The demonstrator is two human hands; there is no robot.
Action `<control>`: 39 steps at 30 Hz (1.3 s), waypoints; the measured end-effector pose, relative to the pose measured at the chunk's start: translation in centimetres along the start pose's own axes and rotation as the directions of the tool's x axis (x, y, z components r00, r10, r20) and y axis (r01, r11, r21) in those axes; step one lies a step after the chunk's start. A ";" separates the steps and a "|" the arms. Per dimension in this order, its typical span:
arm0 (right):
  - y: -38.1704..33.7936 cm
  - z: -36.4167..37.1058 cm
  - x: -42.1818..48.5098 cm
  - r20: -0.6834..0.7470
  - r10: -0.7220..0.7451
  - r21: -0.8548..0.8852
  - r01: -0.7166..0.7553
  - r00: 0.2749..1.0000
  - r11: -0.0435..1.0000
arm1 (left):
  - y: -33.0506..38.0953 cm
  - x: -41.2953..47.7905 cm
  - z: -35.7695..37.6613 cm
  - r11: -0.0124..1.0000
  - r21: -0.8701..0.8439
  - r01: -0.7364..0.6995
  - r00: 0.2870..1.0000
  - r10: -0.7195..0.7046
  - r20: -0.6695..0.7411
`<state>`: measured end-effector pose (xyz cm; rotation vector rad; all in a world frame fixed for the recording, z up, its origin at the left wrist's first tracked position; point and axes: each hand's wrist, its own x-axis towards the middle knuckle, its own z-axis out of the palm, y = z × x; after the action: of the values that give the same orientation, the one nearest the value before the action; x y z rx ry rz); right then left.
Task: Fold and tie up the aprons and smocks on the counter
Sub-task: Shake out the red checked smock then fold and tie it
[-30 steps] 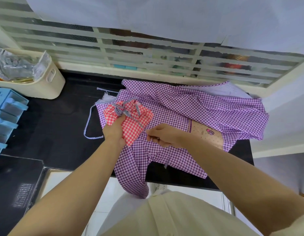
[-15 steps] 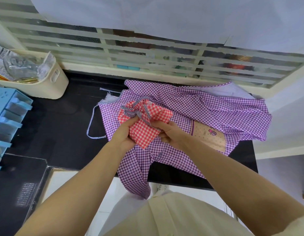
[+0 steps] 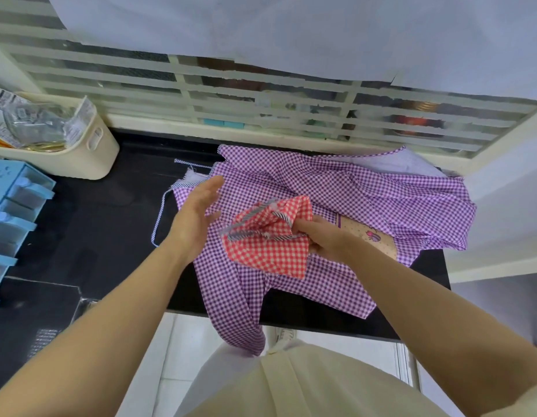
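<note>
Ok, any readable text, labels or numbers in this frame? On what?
Nothing can be read.
Printed labels on the crinkled clear packets in the cream plastic basket: dark print, too blurred to read.
Beige dotted pocket on the purple gingham garment: small pink-purple motif, any lettering too small to read.
On the red-and-white gingham bundle: none.

We take this for a home kitchen — a black stone counter [image 3: 110, 224], a louvred frosted window [image 3: 261, 94] behind it, a cream basket [image 3: 89, 159] of packets, blue plastic drawers [image 3: 14, 212], white floor tiles [image 3: 186, 350] below.
</note>
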<state>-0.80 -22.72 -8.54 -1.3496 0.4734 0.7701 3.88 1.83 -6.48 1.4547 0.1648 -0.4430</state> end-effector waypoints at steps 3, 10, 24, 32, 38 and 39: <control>0.0 0.4 -0.4 0.059 0.090 -0.162 -0.079 0.994 0.984 | 1.7 0.3 1.9 0.870 0.406 -0.280 0.932 0.144 0.334; 0.4 0.0 -0.5 0.110 0.176 -0.139 -0.160 0.978 0.977 | 2.1 0.5 2.8 0.676 0.646 -0.355 0.839 -0.075 0.539; 1.4 -0.7 1.3 -0.209 0.035 0.326 0.036 0.977 0.945 | 0.5 -0.4 0.1 0.963 0.243 -0.121 0.965 0.056 0.256; -0.4 1.3 1.4 -0.318 0.084 0.656 0.155 0.944 0.739 | -1.3 -1.3 1.5 0.949 0.311 -0.043 0.945 -0.062 0.321; -1.0 1.9 0.4 -0.138 -0.005 0.605 0.089 0.990 0.791 | -1.0 -0.7 0.8 0.912 0.407 -0.055 0.975 -0.038 0.218; -0.9 2.0 0.3 -0.095 -0.024 0.565 0.074 0.995 0.822 | -1.0 -0.7 0.7 0.902 0.430 -0.048 0.971 -0.058 0.231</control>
<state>-0.22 -20.77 -7.77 -0.8265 0.6715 0.4712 2.71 1.19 -7.09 1.8217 -0.1343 -0.6864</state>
